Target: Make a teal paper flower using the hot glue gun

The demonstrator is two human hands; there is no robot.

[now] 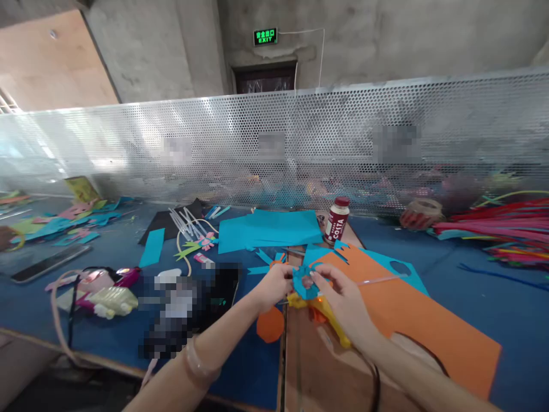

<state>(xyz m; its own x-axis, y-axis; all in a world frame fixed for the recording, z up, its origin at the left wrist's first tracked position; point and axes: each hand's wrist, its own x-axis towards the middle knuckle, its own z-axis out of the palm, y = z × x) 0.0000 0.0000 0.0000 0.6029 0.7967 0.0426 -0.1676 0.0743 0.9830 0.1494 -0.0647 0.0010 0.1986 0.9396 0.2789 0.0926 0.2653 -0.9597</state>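
Between my two hands is a blue paper flower (303,284) with a ring of cut petals. My left hand (274,286) pinches its left edge, fingers closed. My right hand (341,292) grips its right side, thumb lying near the flower's centre. Just beneath, a yellow glue gun (337,323) rests on the brown board, partly covered by my right hand. An orange paper disc (270,325) lies below my left wrist. Behind the flower, blue and orange cut paper pieces (262,269) show in part.
A large orange sheet (412,303) with a cut-out spreads to the right. Blue sheets (274,229) and a Costa bottle (337,220) stand behind. Pipe cleaners (506,229) are piled far right. At left lie a bag (114,294), a phone (49,263) and paper scraps (77,220). A perforated metal screen (343,131) bounds the table.
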